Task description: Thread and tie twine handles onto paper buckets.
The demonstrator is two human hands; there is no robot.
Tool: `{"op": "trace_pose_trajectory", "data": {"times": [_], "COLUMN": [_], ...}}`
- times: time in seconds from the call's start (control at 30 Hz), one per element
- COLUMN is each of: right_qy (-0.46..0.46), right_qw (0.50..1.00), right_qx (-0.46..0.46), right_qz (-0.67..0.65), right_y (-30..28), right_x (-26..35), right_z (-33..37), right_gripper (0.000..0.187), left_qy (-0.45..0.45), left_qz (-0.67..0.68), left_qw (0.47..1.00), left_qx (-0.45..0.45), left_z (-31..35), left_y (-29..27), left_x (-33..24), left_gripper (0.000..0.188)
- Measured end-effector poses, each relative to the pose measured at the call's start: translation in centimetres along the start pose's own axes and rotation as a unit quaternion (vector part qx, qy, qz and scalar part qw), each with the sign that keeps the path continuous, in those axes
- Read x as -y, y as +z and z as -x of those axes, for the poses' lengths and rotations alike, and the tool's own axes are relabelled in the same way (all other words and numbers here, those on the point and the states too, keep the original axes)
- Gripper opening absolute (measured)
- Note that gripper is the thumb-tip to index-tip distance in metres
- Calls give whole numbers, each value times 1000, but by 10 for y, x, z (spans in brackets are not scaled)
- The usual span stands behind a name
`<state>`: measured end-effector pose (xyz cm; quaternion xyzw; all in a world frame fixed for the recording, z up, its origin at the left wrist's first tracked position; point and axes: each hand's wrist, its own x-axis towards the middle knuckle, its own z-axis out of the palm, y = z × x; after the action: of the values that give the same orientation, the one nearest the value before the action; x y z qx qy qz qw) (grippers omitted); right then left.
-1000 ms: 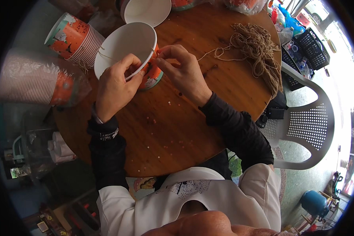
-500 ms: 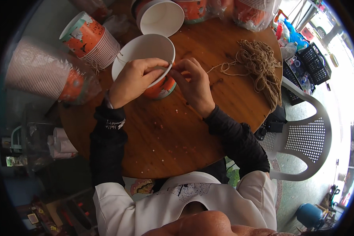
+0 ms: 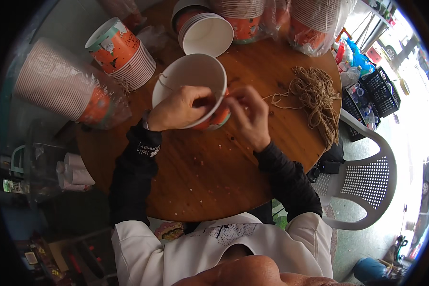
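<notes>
A paper bucket (image 3: 191, 66), white inside and orange with green outside, leans on the table with its mouth toward me. A thin cord (image 3: 163, 81) passes through its left wall and hangs inside. My left hand (image 3: 181, 108) reaches over the near rim, its fingers curled together inside the bucket beside the right wall. Just outside that wall, my right hand (image 3: 250, 117) has its fingertips bent together at the rim, slightly blurred. Whatever either hand pinches is too small or hidden to make out.
A heap of tan cord (image 3: 317, 102) lies at the right of the round wooden table (image 3: 200, 176). Stacked paper buckets (image 3: 124, 52) stand left, with a bagged stack (image 3: 57, 81) beside them. More buckets (image 3: 207, 35) lie behind. A chair (image 3: 367, 176) stands right.
My left fingers have gone from pinching the rim to curling inside the bucket. My right hand is still at the rim's outside. The whole view has shifted slightly.
</notes>
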<state>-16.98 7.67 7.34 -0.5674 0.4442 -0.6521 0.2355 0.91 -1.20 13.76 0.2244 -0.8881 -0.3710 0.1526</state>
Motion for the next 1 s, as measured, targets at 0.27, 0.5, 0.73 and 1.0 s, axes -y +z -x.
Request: {"op": "trace_pose_trajectory", "data": {"times": [0.27, 0.5, 0.73, 1.0], "right_qy": [-222, -278, -80, 25], "right_qw": [935, 915, 967, 994], "right_qx": [114, 106, 105, 80], "right_qz": [252, 274, 219, 68], "right_y": [-14, 0, 20, 27], "right_x": [15, 32, 63, 65], "right_z": [-18, -25, -7, -14], "right_gripper": [24, 26, 16, 10], "left_qy": [17, 13, 0, -27], "left_qz": [-10, -4, 82, 295], "left_qw": [999, 999, 985, 918], "left_qx": [34, 38, -153, -265], "left_z": [17, 32, 42, 49], "left_y": [-9, -8, -8, 20], "left_x": [-15, -6, -17, -34], "left_gripper": [15, 9, 9, 16]}}
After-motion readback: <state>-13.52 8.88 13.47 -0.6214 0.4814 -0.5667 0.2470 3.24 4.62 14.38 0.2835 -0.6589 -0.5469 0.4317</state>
